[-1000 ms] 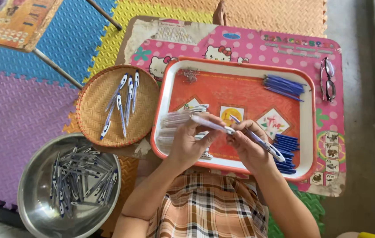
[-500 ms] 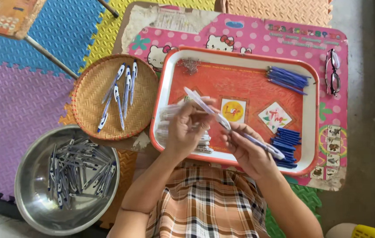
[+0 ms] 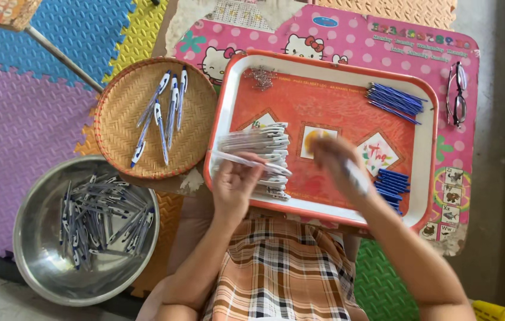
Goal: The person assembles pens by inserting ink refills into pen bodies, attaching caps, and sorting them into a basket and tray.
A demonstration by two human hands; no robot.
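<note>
Hands working over an orange tray [image 3: 425, 172] lying on a pink patterned surface [image 3: 472, 65]. Left hand [image 3: 236, 185] hovering at the near left part of the tray, fingers [image 3: 246, 172] pinching a clear pen barrel [image 3: 246, 160] lying crosswise, just beside and touching a stack of similar clear barrels [image 3: 258, 148]. Right hand [image 3: 338, 160] blurring over the tray's middle, seeming to be carrying a thin pale piece [image 3: 356, 177]; fingers too smeared for telling whether apart or together. Blue refills lying in two bundles on the tray's right side: one bundle [image 3: 396, 98] at the far corner, the other [image 3: 392, 184] near the right hand. Small springs [image 3: 259, 77] piling at the far left corner of the tray. Woven basket [image 3: 122, 119] sitting left of the tray, holding a few assembled white-and-blue pens [image 3: 166, 113]. Steel bowl [image 3: 32, 226] resting nearer, on foam floor mats [image 3: 21, 119], carrying many more pens [image 3: 101, 217]. Folded glasses [image 3: 458, 94] lying on the pink surface, right of the tray.
</note>
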